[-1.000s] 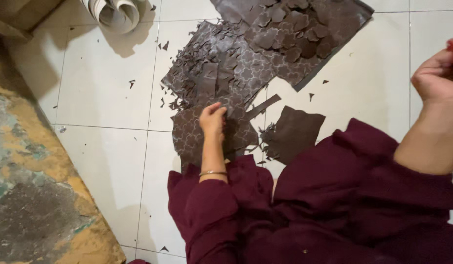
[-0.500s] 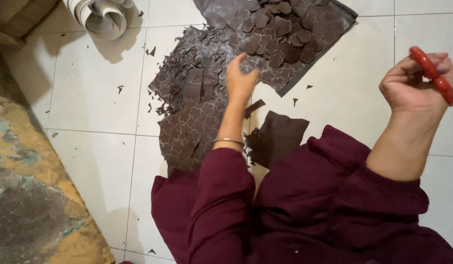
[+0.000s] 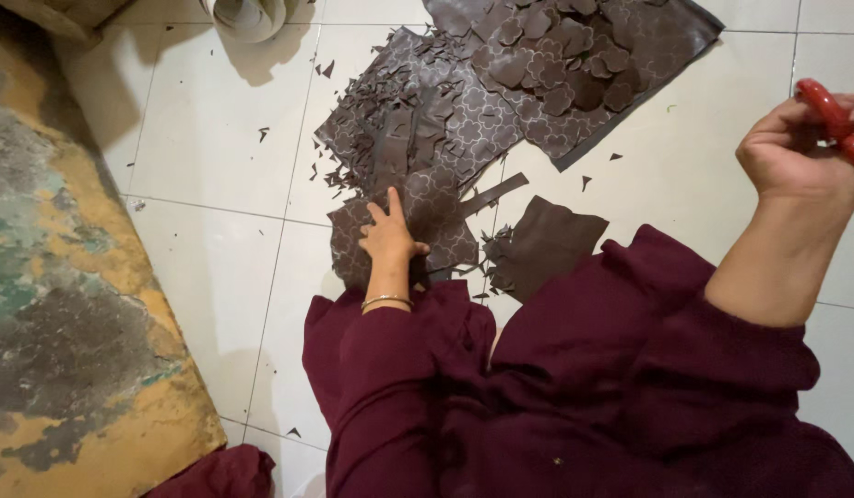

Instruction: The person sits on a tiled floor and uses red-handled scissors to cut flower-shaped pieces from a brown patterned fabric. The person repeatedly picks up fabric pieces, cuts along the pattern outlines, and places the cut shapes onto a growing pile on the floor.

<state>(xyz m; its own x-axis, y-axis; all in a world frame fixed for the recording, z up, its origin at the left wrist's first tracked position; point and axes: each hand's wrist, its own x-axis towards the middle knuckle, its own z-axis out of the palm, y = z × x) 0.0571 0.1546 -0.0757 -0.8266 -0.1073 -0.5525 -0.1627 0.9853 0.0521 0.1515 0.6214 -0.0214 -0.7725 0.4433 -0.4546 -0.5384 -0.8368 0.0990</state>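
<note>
the left arm reaches straight forward in its maroon sleeve, the right forearm bare and raised off to the side. white floor tiles (image 3: 215, 148) lie bare between the worn mat (image 3: 77, 304) and the brown patterned sheets (image 3: 445, 120), more bare tile showing past the far sheet's edge. the left hand (image 3: 390, 238) lies flat, fingers spread, pressing on the nearest patterned piece (image 3: 441, 221) in front of the knees. the right hand (image 3: 796, 152) is curled tight around red scissor handles (image 3: 837, 120), well apart from the sheets.
</note>
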